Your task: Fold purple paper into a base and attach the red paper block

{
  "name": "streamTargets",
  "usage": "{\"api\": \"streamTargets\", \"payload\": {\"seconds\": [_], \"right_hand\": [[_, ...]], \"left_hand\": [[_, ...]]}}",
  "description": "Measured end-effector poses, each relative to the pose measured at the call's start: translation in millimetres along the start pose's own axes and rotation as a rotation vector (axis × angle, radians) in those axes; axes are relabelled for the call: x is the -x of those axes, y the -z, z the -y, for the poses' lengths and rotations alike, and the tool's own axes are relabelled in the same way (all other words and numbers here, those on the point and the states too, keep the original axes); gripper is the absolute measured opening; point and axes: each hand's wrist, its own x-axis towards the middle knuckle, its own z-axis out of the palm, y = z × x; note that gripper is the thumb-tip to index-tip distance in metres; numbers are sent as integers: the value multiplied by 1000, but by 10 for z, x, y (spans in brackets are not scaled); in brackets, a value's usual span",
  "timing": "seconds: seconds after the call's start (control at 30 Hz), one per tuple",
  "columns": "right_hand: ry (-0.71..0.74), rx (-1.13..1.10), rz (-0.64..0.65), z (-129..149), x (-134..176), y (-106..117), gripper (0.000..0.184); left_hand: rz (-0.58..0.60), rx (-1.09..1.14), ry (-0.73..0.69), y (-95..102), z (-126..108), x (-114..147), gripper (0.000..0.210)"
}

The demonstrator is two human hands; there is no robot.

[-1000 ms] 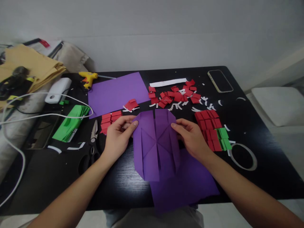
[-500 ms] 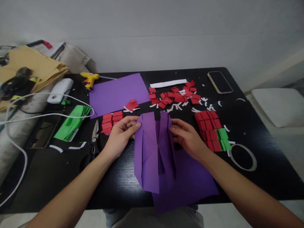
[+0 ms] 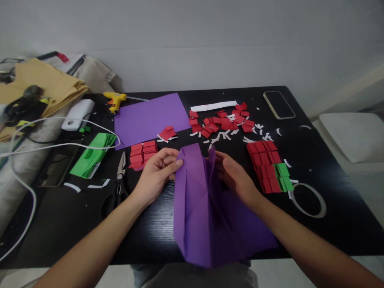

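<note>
Left hand (image 3: 159, 172) is pinching the folded purple paper (image 3: 193, 200) between both hands; can't tell if the right hand (image 3: 237, 174) is gripping too. Creasing's looking well along, but it isn't lying flat. Beyond the left hand, a flat purple paper rectangle (image 3: 150, 118) is lying unfolded.

The folded purple paper piece (image 3: 192, 204) in the left hand (image 3: 156, 174) looks matt and smooth between crisp creases. Below the grip, the rectangular black tabletop (image 3: 157, 224) shows fine wood-like grain with a satin sheen. Left of the grip, the long black-handled scissors (image 3: 120, 176) have grey metal blades and plastic-looking handles. Beyond the grip, the yellow pistol-shaped glue gun (image 3: 115, 100) resembles smooth plastic; far right, the flat dark phone (image 3: 279, 105) looks glassy.
</note>
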Motion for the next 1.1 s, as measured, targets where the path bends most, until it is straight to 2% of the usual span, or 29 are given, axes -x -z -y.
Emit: {"api": "streamTargets", "payload": {"seconds": [0.07, 0.17, 0.27, 0.37, 0.47, 0.67, 0.73, 0.83, 0.9, 0.97, 1.1], "right_hand": [[-103, -144, 91, 5, 27, -73, 59], [-132, -201, 140, -6, 74, -161, 58], [-76, -82, 127, -17, 117, -177, 61], [2, 127, 58, -2, 147, -154, 67], [44, 212, -5, 33, 156, -149, 59], [-61, -21, 73, 58, 125, -187, 49], [-64, -81, 64, 49, 112, -188, 45], [-55, -110, 29, 41, 100, -185, 43], [-36, -101, -10, 40, 98, -189, 50], [4, -71, -45, 40, 98, -199, 53], [95, 35, -44, 33, 100, -214, 35]], "left_hand": [[6, -87, -56, -33, 42, 27, 28], [-21, -246, -145, -94, 108, 67, 22], [-59, -340, -205, -153, 135, 109, 20], [-57, -334, -222, -195, 114, 161, 19], [-75, -350, -242, -213, 86, 214, 17], [-87, -530, -360, -193, 120, 215, 11], [-99, -570, -412, -186, 155, 200, 20], [-75, -482, -303, -184, 208, 192, 35], [-23, -402, -214, -188, 234, 194, 33], [-3, -357, -195, -196, 244, 196, 29], [-5, -342, -198, -213, 229, 194, 25]]}}
